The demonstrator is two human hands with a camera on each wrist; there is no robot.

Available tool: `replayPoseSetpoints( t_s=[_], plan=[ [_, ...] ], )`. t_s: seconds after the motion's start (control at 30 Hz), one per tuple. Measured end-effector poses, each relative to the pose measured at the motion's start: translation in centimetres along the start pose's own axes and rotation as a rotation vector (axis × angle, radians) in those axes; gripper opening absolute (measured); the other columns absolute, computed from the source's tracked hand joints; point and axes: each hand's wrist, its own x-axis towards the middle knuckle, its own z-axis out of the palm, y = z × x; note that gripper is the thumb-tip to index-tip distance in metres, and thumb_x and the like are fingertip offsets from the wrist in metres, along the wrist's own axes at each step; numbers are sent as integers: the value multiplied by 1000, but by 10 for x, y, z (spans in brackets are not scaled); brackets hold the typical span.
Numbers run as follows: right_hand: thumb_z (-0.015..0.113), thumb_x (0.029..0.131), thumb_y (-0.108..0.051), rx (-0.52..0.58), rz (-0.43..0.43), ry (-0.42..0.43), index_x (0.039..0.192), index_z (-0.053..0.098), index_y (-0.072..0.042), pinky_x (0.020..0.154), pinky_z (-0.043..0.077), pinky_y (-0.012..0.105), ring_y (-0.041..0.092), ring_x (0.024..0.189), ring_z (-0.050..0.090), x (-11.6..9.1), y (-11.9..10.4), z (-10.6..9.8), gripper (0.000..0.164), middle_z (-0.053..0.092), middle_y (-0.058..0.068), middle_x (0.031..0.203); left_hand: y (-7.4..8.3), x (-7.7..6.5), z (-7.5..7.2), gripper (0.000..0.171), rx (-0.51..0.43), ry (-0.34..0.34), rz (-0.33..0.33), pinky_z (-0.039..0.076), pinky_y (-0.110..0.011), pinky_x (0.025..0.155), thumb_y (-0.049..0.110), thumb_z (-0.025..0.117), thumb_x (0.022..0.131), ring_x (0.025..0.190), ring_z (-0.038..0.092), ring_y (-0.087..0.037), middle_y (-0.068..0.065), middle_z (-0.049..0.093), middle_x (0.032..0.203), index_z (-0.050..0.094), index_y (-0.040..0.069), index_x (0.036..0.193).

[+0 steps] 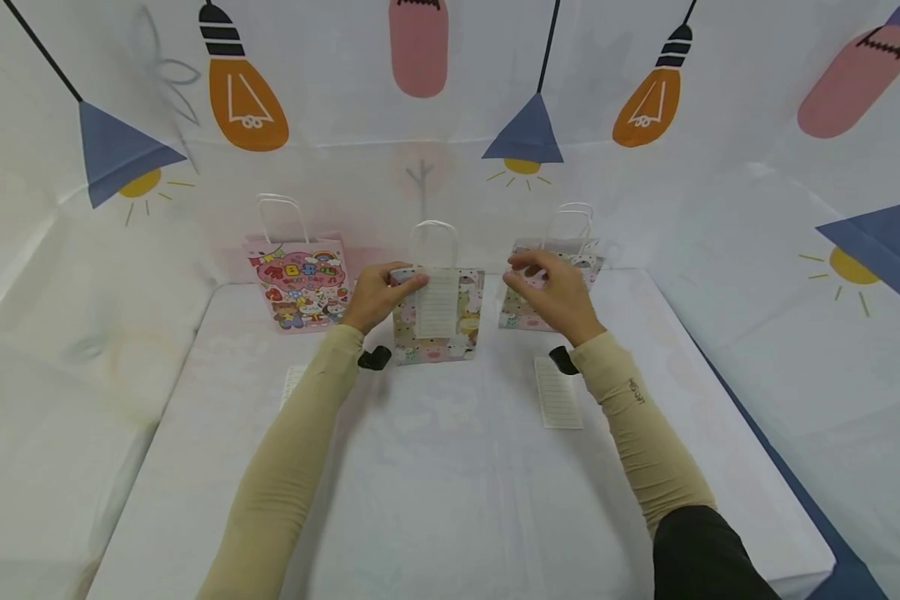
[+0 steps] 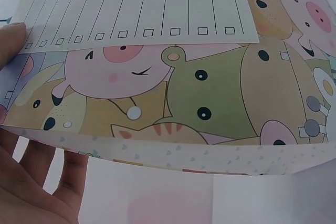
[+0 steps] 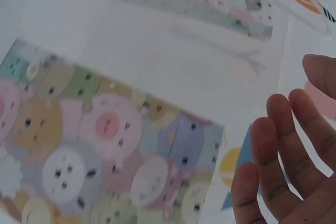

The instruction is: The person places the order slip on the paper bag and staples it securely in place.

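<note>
In the head view my left hand (image 1: 375, 298) holds the top left edge of the middle paper gift bag (image 1: 471, 304), printed with cartoon animals. A lined checklist slip (image 1: 437, 310) lies flat over the bag's front, under my thumb. The left wrist view shows the thumb (image 2: 10, 40) on the slip's edge and the other fingers behind the front panel, inside the bag's mouth. My right hand (image 1: 560, 298) is raised in front of the right gift bag (image 1: 520, 315), partly covering it. Its fingers (image 3: 283, 135) are loosely bent, with nothing between them.
A pink gift bag (image 1: 307, 283) with cartoon figures stands at the back left. One lined slip (image 1: 560, 400) lies on the white table (image 1: 450, 492) below my right wrist. Another slip (image 1: 292, 379) is partly hidden by the left sleeve. A printed cloth wall rises behind.
</note>
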Motion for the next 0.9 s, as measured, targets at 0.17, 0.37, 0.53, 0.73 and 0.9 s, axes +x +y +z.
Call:
replayPoseSetpoints(
  t_s=[0.17,0.37,0.53,0.73,0.9],
  plan=[
    [66,86,-39,-80,16,24,112,65,-15,78,44,39,16,90,57,-17,15,-25,35,65,-2,103,0,0,0,31,-7,-9,-7,41,-28,53,27,66,88,69,56,-29,-5,70,98,67,10,114],
    [67,87,-33,-217,36,70,115,64,-13,75,44,41,21,88,58,-42,41,-53,35,64,3,104,-1,1,0,30,-10,-5,13,38,-25,51,26,67,88,70,56,-30,-5,70,98,68,10,113],
    [63,88,-40,-332,134,26,115,63,-14,71,44,45,26,90,58,-69,62,-67,38,63,6,103,-19,9,1,31,-17,1,11,39,-26,54,33,67,86,72,57,-27,-3,70,99,69,15,112],
    [63,88,-42,-347,249,-72,118,60,-16,70,45,48,26,92,59,-107,91,-65,40,63,7,106,-34,14,2,35,-18,18,2,39,-29,55,46,68,82,72,55,-21,3,70,97,70,23,109],
    [67,86,-36,-386,294,-136,118,61,-13,67,48,48,28,92,60,-135,103,-55,40,62,8,107,-37,15,3,36,-29,11,6,42,-31,56,46,67,82,72,57,-20,3,70,98,69,23,110]
  ],
)
